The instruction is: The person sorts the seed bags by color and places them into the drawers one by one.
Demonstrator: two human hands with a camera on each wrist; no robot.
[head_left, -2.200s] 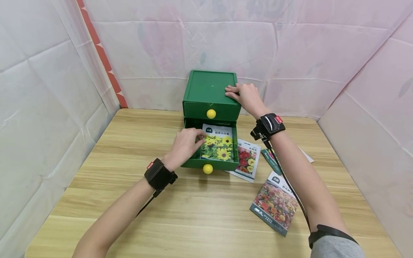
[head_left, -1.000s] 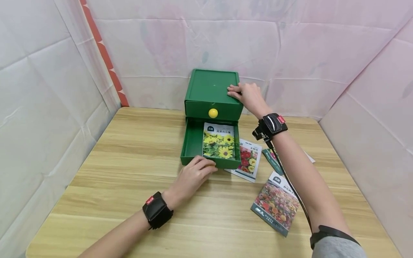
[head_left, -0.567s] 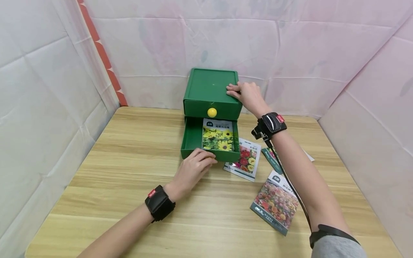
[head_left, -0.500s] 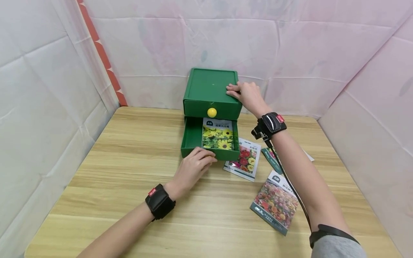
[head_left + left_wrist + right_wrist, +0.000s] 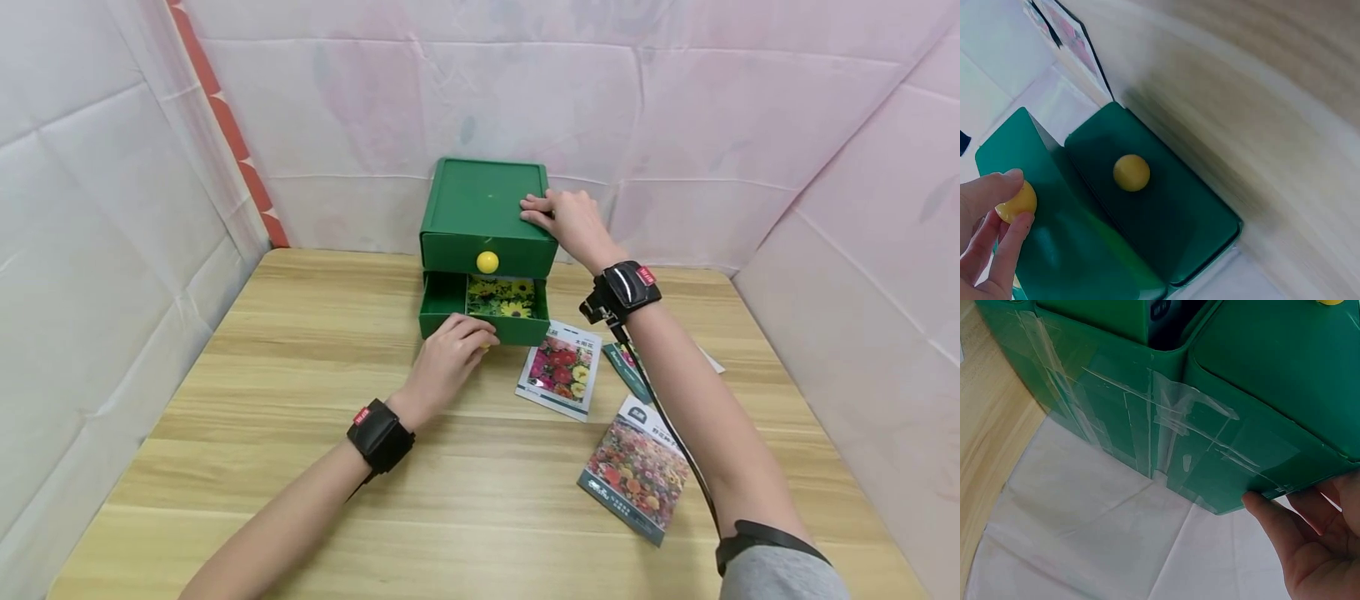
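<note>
Green lower drawer [image 5: 483, 327], part open, sits right at your left hand [image 5: 447, 360], which pinches its yellow knob [image 5: 1017, 201]. Your right hand [image 5: 567, 223] lies flat on the cabinet [image 5: 483, 200] beneath it. Push crooked and the sunflower packet [image 5: 501, 297] may jam.

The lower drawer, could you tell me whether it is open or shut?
Partly open. The lower drawer juts out under the upper one, a sunflower packet showing inside, and the left hand pinches its yellow knob.
</note>
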